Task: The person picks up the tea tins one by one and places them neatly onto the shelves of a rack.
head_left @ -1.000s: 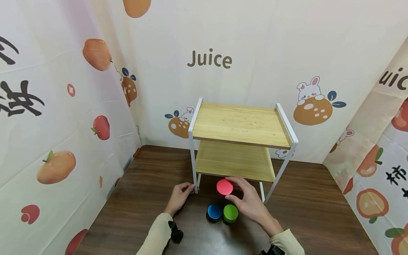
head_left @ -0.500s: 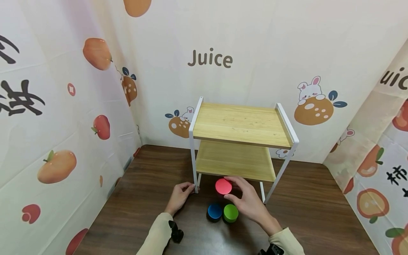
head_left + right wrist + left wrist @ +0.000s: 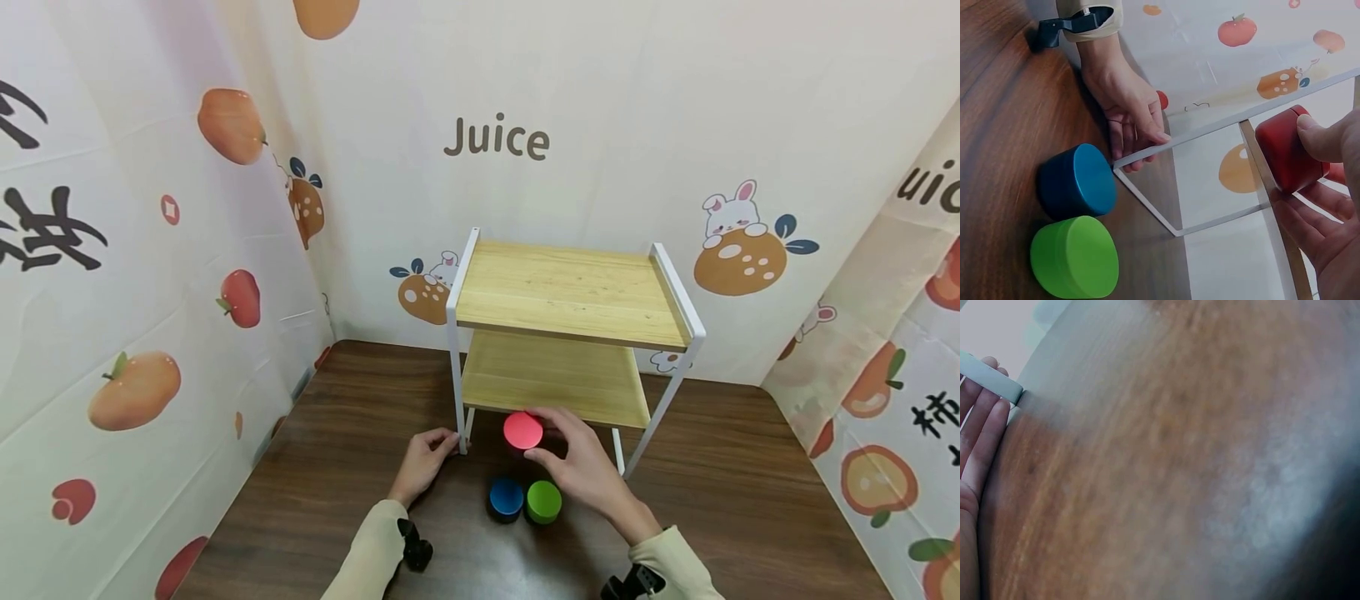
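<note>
My right hand [image 3: 588, 475] grips a small round red tin [image 3: 522, 431] between thumb and fingers, off the table and just before the lower shelf's front edge. In the right wrist view the red tin [image 3: 1291, 149] is tilted sideways, its lid seam showing. My left hand [image 3: 422, 462] pinches the foot of the front left white leg [image 3: 457, 392] of a two-tier wooden rack [image 3: 570, 292]. The left wrist view shows the fingers [image 3: 988, 428] behind that leg [image 3: 988, 378]. A blue tin [image 3: 506, 498] and a green tin [image 3: 543, 502] stand side by side below the red one.
The rack has an upper board and a lower board [image 3: 551, 375] between white metal side frames. It stands on a dark wooden table [image 3: 360, 408] near the back. Fruit-printed cloth [image 3: 600, 100] hangs behind and at both sides.
My right hand has carried the red tin slightly up and to the left, towards the lower shelf. The left hand stays on the rack leg. The blue and green tins have not moved.
</note>
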Tool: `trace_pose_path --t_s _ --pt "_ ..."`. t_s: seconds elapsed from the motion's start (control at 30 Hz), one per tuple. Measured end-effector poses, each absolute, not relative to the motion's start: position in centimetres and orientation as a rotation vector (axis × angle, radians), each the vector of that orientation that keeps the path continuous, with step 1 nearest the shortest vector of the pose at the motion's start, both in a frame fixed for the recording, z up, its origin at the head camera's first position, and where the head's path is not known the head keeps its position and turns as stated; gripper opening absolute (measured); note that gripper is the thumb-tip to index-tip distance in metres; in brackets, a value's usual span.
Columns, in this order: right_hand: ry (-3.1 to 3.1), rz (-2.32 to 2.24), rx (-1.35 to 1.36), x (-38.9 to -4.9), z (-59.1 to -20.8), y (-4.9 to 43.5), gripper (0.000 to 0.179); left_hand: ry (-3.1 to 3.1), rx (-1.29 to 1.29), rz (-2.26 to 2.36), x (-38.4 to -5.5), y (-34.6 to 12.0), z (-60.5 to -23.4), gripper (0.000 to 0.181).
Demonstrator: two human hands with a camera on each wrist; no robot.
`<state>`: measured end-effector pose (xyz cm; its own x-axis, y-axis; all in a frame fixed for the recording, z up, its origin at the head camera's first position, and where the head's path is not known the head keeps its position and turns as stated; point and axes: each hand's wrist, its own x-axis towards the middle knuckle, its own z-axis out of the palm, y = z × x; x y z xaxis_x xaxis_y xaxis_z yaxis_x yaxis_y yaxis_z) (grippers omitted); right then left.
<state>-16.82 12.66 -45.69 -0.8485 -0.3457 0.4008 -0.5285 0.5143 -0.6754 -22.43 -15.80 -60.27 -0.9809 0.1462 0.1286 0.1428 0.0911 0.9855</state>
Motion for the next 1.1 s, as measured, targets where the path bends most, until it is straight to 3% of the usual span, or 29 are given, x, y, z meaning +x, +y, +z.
trace_pose_path --t_s 1.1 --pt "-2.511 1.294 0.808 -17.9 -42.1 11.3 0.057 2.349 0.256 2.08 -22.4 -15.8 -60.2 0.022"
